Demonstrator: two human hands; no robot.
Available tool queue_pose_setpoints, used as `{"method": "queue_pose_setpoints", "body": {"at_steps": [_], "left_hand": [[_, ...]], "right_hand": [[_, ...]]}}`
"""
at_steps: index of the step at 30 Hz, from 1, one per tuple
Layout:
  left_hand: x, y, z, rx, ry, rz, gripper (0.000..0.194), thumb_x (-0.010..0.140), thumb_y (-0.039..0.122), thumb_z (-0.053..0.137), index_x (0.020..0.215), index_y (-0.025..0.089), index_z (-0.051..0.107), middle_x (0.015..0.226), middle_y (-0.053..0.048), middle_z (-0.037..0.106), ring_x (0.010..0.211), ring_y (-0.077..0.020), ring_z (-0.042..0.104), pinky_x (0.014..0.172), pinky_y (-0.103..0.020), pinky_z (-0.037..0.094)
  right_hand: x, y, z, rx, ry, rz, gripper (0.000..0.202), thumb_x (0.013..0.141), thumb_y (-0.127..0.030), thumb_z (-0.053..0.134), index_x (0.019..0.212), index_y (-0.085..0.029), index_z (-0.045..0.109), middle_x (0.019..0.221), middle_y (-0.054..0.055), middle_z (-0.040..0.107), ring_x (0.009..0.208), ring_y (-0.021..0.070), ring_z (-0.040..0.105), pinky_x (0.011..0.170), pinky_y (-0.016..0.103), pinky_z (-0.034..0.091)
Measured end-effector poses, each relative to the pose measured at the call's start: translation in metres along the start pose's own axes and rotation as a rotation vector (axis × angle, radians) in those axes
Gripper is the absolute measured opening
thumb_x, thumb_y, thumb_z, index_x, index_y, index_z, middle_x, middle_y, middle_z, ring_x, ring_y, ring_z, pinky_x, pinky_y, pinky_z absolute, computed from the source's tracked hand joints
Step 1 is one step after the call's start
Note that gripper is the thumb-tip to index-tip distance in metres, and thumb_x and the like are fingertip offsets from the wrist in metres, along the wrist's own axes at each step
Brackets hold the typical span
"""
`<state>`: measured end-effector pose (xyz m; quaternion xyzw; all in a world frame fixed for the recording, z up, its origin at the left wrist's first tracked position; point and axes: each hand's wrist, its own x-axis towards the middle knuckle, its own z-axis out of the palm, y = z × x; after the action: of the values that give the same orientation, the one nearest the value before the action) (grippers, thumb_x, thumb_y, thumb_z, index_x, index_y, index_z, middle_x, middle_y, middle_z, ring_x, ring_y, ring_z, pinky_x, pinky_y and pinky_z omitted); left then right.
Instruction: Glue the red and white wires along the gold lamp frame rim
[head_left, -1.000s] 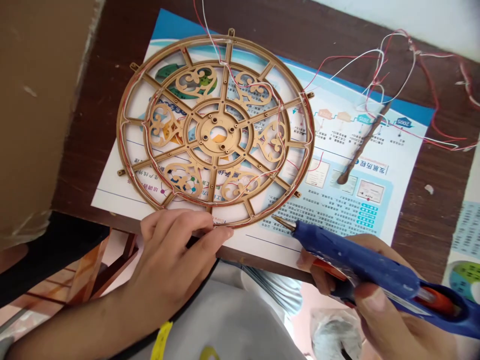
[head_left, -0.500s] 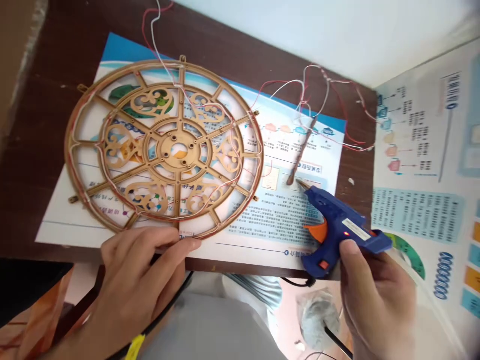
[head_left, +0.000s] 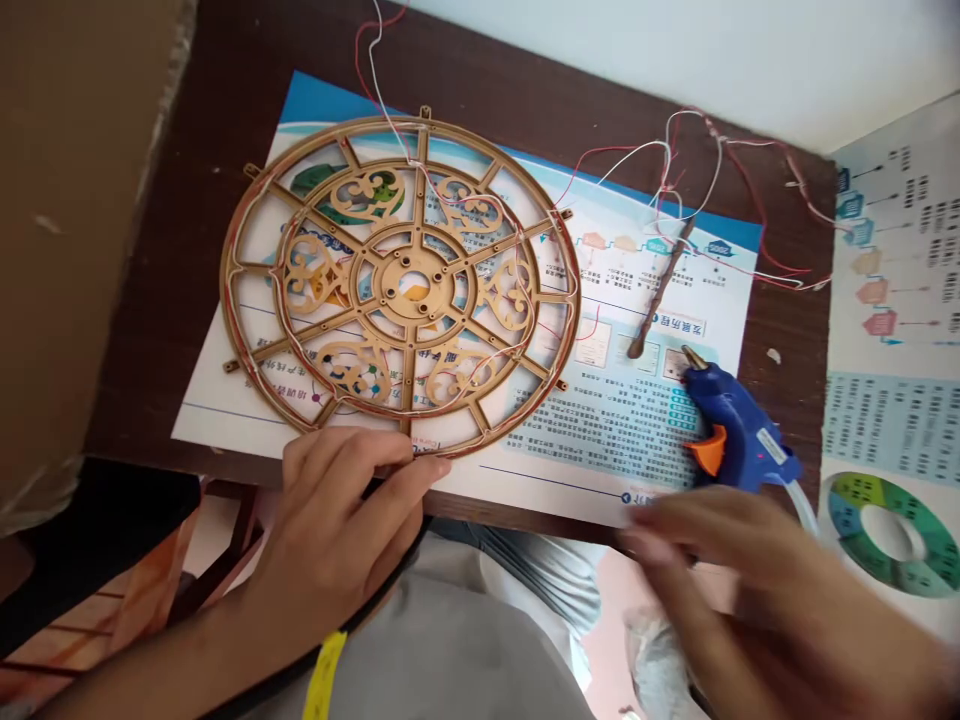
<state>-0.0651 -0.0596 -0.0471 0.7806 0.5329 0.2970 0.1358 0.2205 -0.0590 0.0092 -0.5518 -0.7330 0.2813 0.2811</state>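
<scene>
A gold openwork wheel frame (head_left: 415, 285) lies flat on a printed sheet (head_left: 600, 400), with thin red and white wires running along its rings. My left hand (head_left: 345, 500) grips its near rim, the fingers bent over the edge and the thumb side lying along it. To the right, a blue glue gun (head_left: 742, 425) with an orange trigger lies on the table, nozzle pointing up and left. My right hand (head_left: 757, 590) is just in front of the glue gun, off its handle. Motion smears its fingers; thumb and forefinger point left, and nothing is visible in them.
A thin brown stick (head_left: 664, 285) lies on the sheet between wheel and glue gun. Loose red and white wires (head_left: 720, 150) tangle at the back right. A cardboard piece (head_left: 90, 200) stands at the left, a white wall (head_left: 675, 50) behind. Another printed sheet (head_left: 892, 410) is at the right.
My right hand has let go of the glue gun, which now lies on the table, and has drawn back toward me. The view has shifted left; my left hand stays on the rim.
</scene>
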Motion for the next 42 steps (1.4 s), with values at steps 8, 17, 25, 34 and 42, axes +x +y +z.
{"method": "queue_pose_setpoints", "body": {"at_steps": [8,17,25,34,42], "left_hand": [[0.0,0.007,0.001,-0.004,-0.021,-0.075,0.026,0.11,0.013,0.056,0.118,0.028,0.075,0.1,-0.001,0.077,0.094,-0.0209,0.069,0.087,-0.043,0.046],[0.001,0.007,-0.003,0.018,-0.057,-0.076,0.025,0.11,0.013,0.055,0.118,0.028,0.074,0.099,0.0,0.075,0.093,-0.0194,0.067,0.086,-0.045,0.045],[0.001,0.007,-0.003,-0.023,-0.083,-0.114,0.025,0.114,0.016,0.052,0.122,0.03,0.072,0.104,0.004,0.077,0.095,-0.0165,0.068,0.086,-0.047,0.044],[0.002,0.006,0.0,-0.034,-0.032,-0.044,0.025,0.114,0.015,0.05,0.117,0.022,0.074,0.099,-0.003,0.075,0.091,-0.0211,0.064,0.086,-0.043,0.043],[-0.001,0.004,-0.003,-0.06,-0.038,-0.059,0.024,0.113,0.016,0.052,0.117,0.025,0.074,0.1,-0.002,0.074,0.091,-0.0219,0.065,0.085,-0.044,0.044]], "right_hand": [[0.036,-0.002,0.067,0.025,-0.163,-0.288,0.035,0.104,0.002,0.065,0.132,-0.018,0.073,0.105,0.008,0.08,0.084,0.0208,0.075,0.073,0.036,0.062],[0.036,0.004,0.065,0.116,-0.241,-0.304,0.037,0.104,0.005,0.061,0.135,-0.013,0.07,0.113,0.013,0.081,0.095,0.0228,0.077,0.075,0.037,0.064],[0.041,0.003,0.065,0.143,-0.275,-0.294,0.033,0.107,0.003,0.059,0.134,-0.012,0.07,0.111,0.012,0.08,0.096,0.0218,0.077,0.077,0.036,0.064],[0.04,0.006,0.068,0.133,-0.251,-0.335,0.031,0.107,0.005,0.06,0.132,-0.007,0.072,0.114,0.014,0.08,0.098,0.0202,0.075,0.077,0.034,0.061],[0.046,0.002,0.069,0.151,-0.249,-0.305,0.028,0.108,0.002,0.059,0.131,-0.01,0.071,0.112,0.01,0.078,0.094,0.0175,0.073,0.079,0.031,0.061]]}}
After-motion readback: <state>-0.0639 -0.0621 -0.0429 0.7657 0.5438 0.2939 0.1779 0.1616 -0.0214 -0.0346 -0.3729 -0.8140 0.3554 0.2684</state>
